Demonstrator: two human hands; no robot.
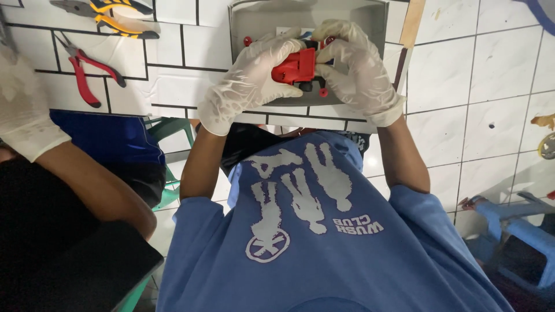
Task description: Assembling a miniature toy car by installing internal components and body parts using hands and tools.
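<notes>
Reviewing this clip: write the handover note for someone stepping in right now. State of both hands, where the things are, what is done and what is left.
Left hand: gloved, gripping the red toy vehicle from its side.
Right hand: gloved, gripping the same toy from the other side, fingers over its top.
Toy: held above the grey tray on the tiled surface; small red and black parts show on it.
Nearby: red-handled pliers and yellow-and-black pliers, both untouched. A co-worker's gloved hand is at the far edge.
Done: toy is in hand. Left: whether any parts are loose cannot be told from here.

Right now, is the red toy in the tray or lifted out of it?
Cannot tell. Both gloved hands, left and right, grip the red toy over the grey tray; contact underneath is hidden.
</notes>
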